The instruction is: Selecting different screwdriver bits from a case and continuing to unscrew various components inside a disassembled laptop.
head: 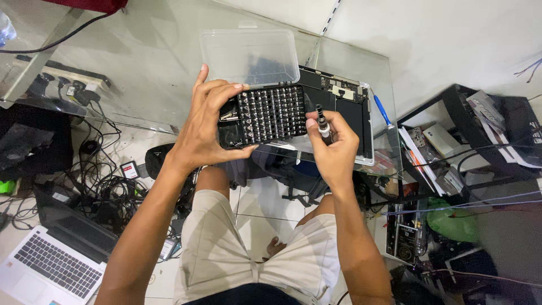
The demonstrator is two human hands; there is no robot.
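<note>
My left hand grips the left end of a black screwdriver bit case filled with rows of several metal bits, its clear lid swung open behind it. My right hand holds a small metal screwdriver handle upright, just right of the case. Both hover over a glass table. Behind the case lies an opened laptop with its dark internals exposed.
A blue pen lies beside the opened laptop. Under the glass, a power strip and tangled cables sit on the floor at left. A white laptop is at lower left. Shelves with boxes and parts stand at right.
</note>
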